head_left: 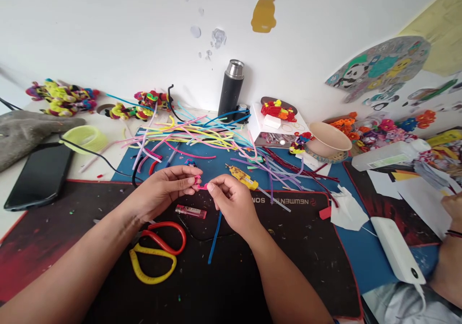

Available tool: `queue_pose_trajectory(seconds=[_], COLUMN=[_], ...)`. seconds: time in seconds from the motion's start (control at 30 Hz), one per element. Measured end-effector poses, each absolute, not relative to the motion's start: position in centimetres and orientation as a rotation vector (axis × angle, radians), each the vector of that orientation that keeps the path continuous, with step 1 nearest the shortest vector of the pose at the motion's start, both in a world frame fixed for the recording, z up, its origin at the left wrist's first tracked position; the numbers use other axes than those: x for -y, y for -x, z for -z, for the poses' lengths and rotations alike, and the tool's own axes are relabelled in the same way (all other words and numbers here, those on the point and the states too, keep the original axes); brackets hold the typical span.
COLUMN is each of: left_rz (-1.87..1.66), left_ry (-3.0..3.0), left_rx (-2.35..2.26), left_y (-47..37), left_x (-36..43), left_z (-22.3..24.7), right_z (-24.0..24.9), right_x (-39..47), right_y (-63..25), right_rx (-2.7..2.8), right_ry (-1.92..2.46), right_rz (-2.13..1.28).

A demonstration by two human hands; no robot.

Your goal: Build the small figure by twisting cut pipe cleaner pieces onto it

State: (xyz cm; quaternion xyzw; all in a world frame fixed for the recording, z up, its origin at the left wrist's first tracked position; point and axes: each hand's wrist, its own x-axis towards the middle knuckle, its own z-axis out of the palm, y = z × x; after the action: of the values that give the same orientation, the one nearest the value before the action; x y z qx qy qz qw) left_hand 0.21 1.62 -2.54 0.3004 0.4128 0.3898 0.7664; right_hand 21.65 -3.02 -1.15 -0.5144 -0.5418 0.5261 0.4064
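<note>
L hand & R hand are close tog. but not touching, above the mat; each has thumb & fingertips pinched on a small pink piece, which spans the gap btwn them. Can't tell its full shape, as fingers hide part. Below the hands, on the mat: a lighter lying flat, & a blue strip just under R hand. Scissors w/ red & yellow handles lie nr L hand, blades mostly hidden under L forearm. Yellow tool lies just beyond R hand. Behind, a loose pile of coloured strips spreads over the counter; flask stands at the back, nr the wall. Phone far L. To R: bowl, bottle on its side, white device w/ cable. Co-worker's hand at R edge, partly cut off, by some paper.
</note>
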Motion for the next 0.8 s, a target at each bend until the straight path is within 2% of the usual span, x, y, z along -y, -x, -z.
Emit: queue_pose_trajectory(seconds=[0.8], left_rz=[-0.892], left_ry=[-0.708], left_rx=[-0.934], left_y=[-0.58], left_x=[-1.43], left_z=[2.16], right_z=[1.26], right_x=[3.09], right_y=[-21.56], right_rx=[1.399], right_ry=[1.314], right_rz=[-1.275])
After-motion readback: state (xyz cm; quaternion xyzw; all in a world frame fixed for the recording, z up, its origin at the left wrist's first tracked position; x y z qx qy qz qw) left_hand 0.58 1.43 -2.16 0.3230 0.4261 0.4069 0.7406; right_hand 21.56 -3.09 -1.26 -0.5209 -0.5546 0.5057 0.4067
